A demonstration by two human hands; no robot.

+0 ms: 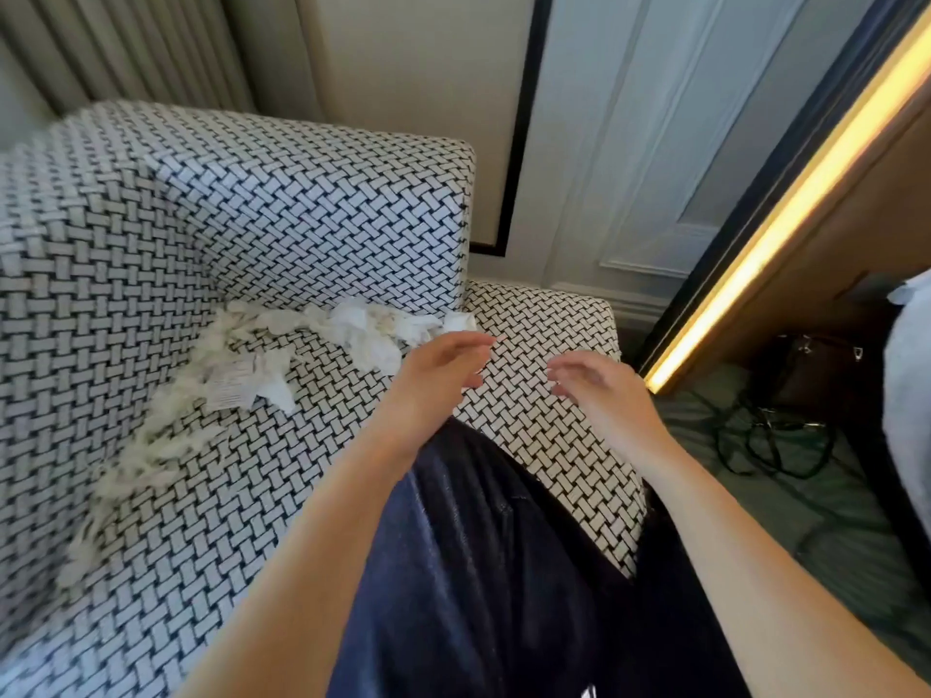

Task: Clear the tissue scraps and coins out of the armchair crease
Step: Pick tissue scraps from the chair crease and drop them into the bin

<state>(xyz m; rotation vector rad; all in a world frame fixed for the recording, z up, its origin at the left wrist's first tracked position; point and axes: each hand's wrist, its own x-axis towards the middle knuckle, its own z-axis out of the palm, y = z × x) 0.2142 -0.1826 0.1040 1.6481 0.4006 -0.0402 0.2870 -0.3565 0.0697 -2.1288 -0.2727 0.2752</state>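
Observation:
White tissue scraps (pixel 373 327) lie along the crease of a black-and-white woven armchair (pixel 262 229), running from the far arm round the back and down the left side. A larger crumpled piece (pixel 252 377) sits on the seat cushion. No coins show. My left hand (pixel 443 367) hovers over the seat just right of the scraps, fingers relaxed and holding nothing. My right hand (pixel 594 387) hovers beside it over the seat's right part, fingers loosely bent, empty.
My dark-trousered knee (pixel 478 546) rests against the seat front. A lit yellow strip (pixel 786 219) edges a dark cabinet on the right. A dark bag (pixel 816 370) and black cables (pixel 776 440) lie on the green carpet.

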